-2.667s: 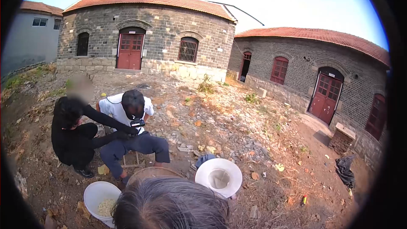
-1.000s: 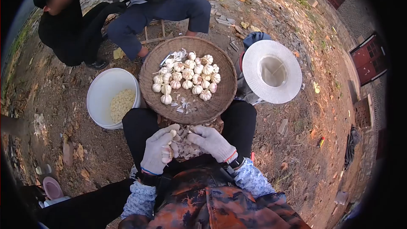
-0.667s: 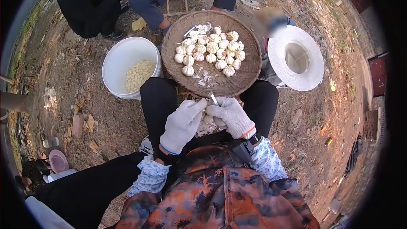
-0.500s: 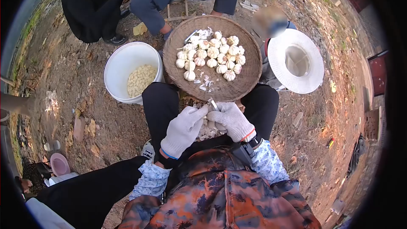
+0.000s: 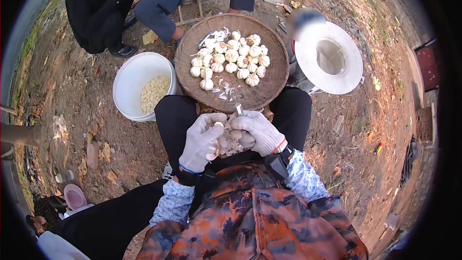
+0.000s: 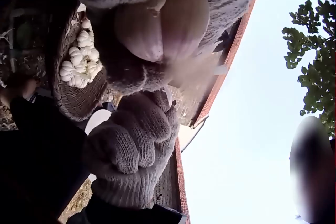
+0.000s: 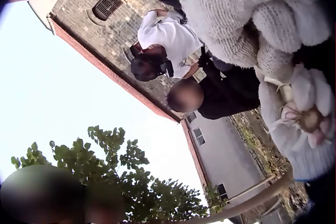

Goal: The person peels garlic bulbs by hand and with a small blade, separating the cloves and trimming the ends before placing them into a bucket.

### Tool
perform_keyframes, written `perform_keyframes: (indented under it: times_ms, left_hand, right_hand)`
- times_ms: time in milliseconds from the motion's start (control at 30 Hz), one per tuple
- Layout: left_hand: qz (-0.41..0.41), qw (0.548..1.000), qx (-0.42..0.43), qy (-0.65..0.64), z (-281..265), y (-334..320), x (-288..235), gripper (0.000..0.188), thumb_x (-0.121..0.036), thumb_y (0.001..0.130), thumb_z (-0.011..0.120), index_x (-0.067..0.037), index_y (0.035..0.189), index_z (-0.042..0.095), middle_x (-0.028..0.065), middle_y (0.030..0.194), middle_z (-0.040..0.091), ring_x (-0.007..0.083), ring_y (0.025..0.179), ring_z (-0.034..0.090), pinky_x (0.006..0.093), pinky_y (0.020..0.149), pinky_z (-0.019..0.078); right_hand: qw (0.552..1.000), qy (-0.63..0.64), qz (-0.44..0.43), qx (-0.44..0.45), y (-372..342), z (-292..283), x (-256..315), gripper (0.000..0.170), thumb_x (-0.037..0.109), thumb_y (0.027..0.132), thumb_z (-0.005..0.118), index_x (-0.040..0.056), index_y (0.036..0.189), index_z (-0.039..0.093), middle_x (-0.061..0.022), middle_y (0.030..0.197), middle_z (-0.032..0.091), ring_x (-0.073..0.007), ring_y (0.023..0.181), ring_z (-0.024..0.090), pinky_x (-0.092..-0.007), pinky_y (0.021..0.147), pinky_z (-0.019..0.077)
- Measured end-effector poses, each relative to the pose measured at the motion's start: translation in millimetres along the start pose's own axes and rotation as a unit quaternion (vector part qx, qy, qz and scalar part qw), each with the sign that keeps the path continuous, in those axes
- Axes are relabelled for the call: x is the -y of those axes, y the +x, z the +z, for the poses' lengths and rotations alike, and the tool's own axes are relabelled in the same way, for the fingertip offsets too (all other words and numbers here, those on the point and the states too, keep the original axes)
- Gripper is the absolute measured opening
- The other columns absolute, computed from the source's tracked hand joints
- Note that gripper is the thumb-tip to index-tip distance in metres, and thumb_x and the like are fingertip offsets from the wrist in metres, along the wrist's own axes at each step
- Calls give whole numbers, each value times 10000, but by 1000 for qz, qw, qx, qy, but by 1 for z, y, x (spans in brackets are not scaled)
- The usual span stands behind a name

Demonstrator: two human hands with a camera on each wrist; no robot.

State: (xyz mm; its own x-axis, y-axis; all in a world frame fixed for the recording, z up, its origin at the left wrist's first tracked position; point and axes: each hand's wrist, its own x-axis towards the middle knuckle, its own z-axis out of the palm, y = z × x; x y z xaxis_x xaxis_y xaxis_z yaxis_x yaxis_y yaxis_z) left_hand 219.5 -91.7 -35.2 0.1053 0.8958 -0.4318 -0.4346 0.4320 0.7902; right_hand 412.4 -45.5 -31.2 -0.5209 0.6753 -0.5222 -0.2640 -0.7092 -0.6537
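1. Well left of the basket (image 5: 274,67), toward the near side: pink round thing (image 5: 73,196), probably a basin.
2. Left of the basket, toward the far side: person in black (image 5: 94,14), crouching.
3. Just left of the basket: white bucket (image 5: 126,74), partly filled with pale peeled cloves (image 5: 155,94); by judgement, the place for finished ones.
4. In front of the basket's near rim, left of its middle: gloved left hand (image 5: 198,139), fingers curled around garlic pieces (image 6: 163,27), with a pale clove (image 5: 219,124) at the fingertips. In the left wrist view, 2 plump segments in skin, tucked into the same grip.
5. Inside the basket: whole bulbs (image 5: 231,56), clustered from the middle toward the far side, with loose skins (image 5: 224,91) nearer the front.
6. In front of the basket's middle: blade-like tool (image 5: 239,110), poking up toward the near rim; contact with the rim impossible to tell.
7. In front of the basket, right of its middle: gloved right hand (image 5: 260,132), fingers bent, gripping the tool, close beside the left.
8. Right of the basket: white brimmed hat (image 5: 353,67).
9. Step in hand, by judgement: splitting and peeling garlic. Next move probably calls for a steady left hold and a shallow lift of skin, with blade clear of glove fingers.
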Motion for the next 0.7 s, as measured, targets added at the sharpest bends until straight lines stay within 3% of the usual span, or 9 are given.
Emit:
perform_keyframes:
  times_ms: [133,200,267,400,467,533,600,667,700]
  left_hand:
    - [-4,997,-26,-66,-5,1,-5,229,-101,999,637,8,1191,577,113,852,683,151,582,654,272,479,529]
    - [-5,999,-42,-15,-8,6,-2,259,-120,985,618,-4,1212,569,146,879,703,170,531,641,279,430,512]
    - [4,999,-46,-29,-6,11,3,248,-116,985,613,-2,1200,567,144,856,700,174,520,637,282,430,517]
    - [-10,999,-28,-12,4,14,5,231,-112,985,609,-4,1185,565,136,833,692,172,515,635,281,437,524]
    - [-25,996,-61,62,10,14,6,214,-117,994,592,-5,1175,565,117,803,672,174,500,623,294,432,518]
    - [-51,996,-51,46,9,13,3,215,-147,1011,589,-16,1180,570,99,799,659,162,503,607,287,418,491]
    - [-79,996,-40,29,5,11,2,219,-177,1027,585,-26,1185,576,80,795,646,149,506,591,279,404,464]
    - [-131,975,32,-178,-2,4,3,216,-202,1045,565,-45,1192,585,58,781,625,147,509,570,292,441,486]
    - [-130,975,31,-179,-8,4,7,216,-202,1045,565,-45,1192,585,58,781,625,147,509,570,292,441,486]
  right_hand:
    - [996,46,-11,74,-7,-17,1,135,141,960,672,13,1004,671,-18,733,631,-40,450,428,-210,401,284]
    - [997,-67,5,23,-9,-19,9,185,169,952,709,16,1052,685,-23,761,650,-56,505,482,-226,448,360]
    - [947,-264,-170,-66,-1,-11,-1,231,173,938,746,4,1089,699,1,750,651,-59,627,547,-237,571,459]
    - [943,-304,-120,-66,-2,2,-2,215,186,949,740,6,1060,701,29,793,678,-73,748,575,-285,700,512]
    - [865,-470,-175,-29,3,0,-5,192,182,956,730,4,1024,708,21,816,697,-90,748,583,-323,704,527]
    - [884,-440,-156,-11,2,-1,-2,176,182,958,725,11,997,716,19,800,694,-75,726,586,-286,671,515]
    - [971,-223,-75,27,-5,3,2,163,184,952,724,23,976,715,13,762,673,-49,685,575,-233,616,477]
    - [987,-152,-40,18,-3,-1,-1,147,177,948,725,31,961,712,21,753,659,-35,667,562,-212,597,453]
    - [997,-80,-6,8,-2,-5,-2,131,169,945,726,39,946,709,28,744,645,-22,648,549,-191,577,429]
